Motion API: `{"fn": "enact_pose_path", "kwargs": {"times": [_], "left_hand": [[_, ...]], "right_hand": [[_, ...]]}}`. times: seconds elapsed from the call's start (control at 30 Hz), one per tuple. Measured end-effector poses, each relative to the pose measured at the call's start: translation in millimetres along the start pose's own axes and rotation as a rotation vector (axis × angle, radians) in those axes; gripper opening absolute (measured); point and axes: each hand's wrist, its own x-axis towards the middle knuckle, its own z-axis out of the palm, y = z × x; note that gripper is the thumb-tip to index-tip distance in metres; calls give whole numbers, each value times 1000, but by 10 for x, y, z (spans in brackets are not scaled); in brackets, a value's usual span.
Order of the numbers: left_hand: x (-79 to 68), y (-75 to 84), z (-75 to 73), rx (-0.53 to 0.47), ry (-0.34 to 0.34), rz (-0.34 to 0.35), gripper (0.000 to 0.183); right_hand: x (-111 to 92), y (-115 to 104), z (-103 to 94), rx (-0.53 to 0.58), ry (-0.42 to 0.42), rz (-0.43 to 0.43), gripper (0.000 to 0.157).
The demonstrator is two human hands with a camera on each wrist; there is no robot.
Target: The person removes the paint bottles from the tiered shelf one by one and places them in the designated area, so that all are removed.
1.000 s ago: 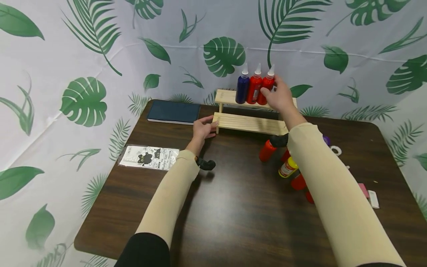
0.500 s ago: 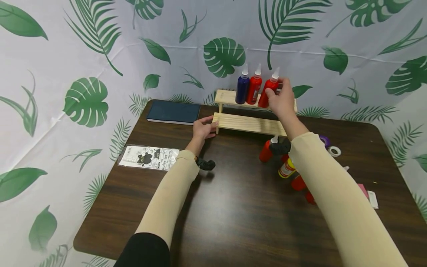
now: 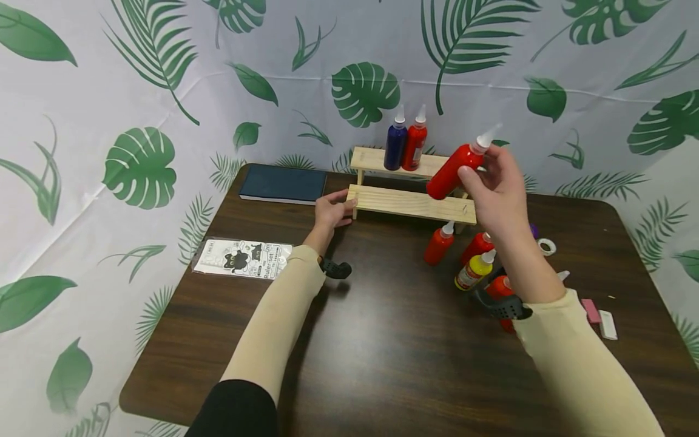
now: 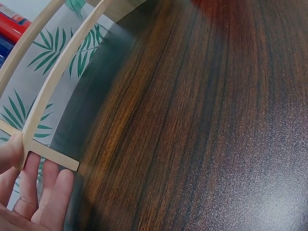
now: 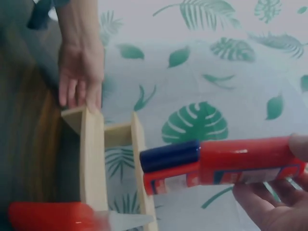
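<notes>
My right hand [image 3: 502,194] pinches a red squeeze bottle [image 3: 454,172] with a white nozzle. The bottle hangs tilted in front of the right part of a two-tier wooden rack [image 3: 404,199], its nozzle pointing up and right. At the rack's left end, my left hand [image 3: 330,212] grips the lower board; in the left wrist view the thumb lies over the board [image 4: 48,96] and fingers curl below. A blue bottle [image 3: 395,147] and another red bottle [image 3: 414,147] stand upright side by side on the upper tier.
Below the rack's right end stand several red bottles [image 3: 438,244] and a yellow bottle [image 3: 474,271], partly behind my right forearm. Further right lie a tape roll [image 3: 547,247] and an eraser [image 3: 608,325]. A dark notebook [image 3: 283,184] and a packaged ruler set [image 3: 243,258] lie at left.
My right hand has lifted the red bottle off the upper tier and brought it right and toward me, tilting it. The left hand has stayed on the rack.
</notes>
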Motion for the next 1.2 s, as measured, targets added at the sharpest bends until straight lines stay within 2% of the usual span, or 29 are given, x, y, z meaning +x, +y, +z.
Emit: {"fn": "enact_pose_path", "kwargs": {"times": [0.13, 0.27, 0.47, 0.6, 0.8, 1.2], "left_hand": [[0, 7, 4, 1, 1, -6, 43], [-3, 8, 7, 5, 8, -12, 42], [0, 12, 6, 4, 12, 3, 40], [1, 4, 6, 2, 9, -3, 40], [1, 1, 7, -1, 12, -5, 40], [-9, -2, 12, -10, 10, -7, 40]], "right_hand": [[-334, 138, -67, -54, -40, -7, 52], [-654, 415, -48, -90, -52, 28, 52], [-937, 907, 90, -142, -57, -23, 51], [-1017, 1156, 194, -159, -29, -18, 52], [-1060, 1418, 322, -169, 5, 16, 52], [-1083, 1534, 388, -135, 29, 25, 50]]}}
